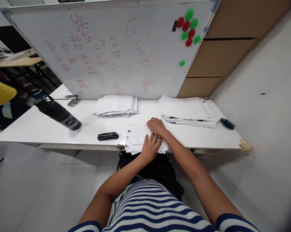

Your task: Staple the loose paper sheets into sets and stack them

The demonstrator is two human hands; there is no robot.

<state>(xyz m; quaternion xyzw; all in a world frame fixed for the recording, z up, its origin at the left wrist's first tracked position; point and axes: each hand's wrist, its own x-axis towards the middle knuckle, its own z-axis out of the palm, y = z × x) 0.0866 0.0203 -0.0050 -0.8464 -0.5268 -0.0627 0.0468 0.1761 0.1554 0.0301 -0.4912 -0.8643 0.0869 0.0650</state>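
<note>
at the worktop's (208, 138) front edge, the spread left hand (150, 149) and right hand (157, 126), its grip unclear, rest on papers (136, 138), probably steadying them.

A dark bottle (60, 115) was set on the desk (88, 127) at left; red and green magnets (186, 25) were stuck on the far whiteboard (157, 19).

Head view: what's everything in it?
Table: one, white, centre
Whiteboard: one, white, behind
Round magnets: nine, green and red, on whiteboard
Panels: three, brown, right
Screen: one, black, upper left
Back papers: two stacks, white, table's back
Front papers: one stack, white, near edge
Bottle: one, black, left
Stapler: one, black, beside front papers
Small objects: two, grey and dark, table's sides
Striped shirt: one, blue-white, bottom
Left hand, right hand: two, bare, on front papers
</note>
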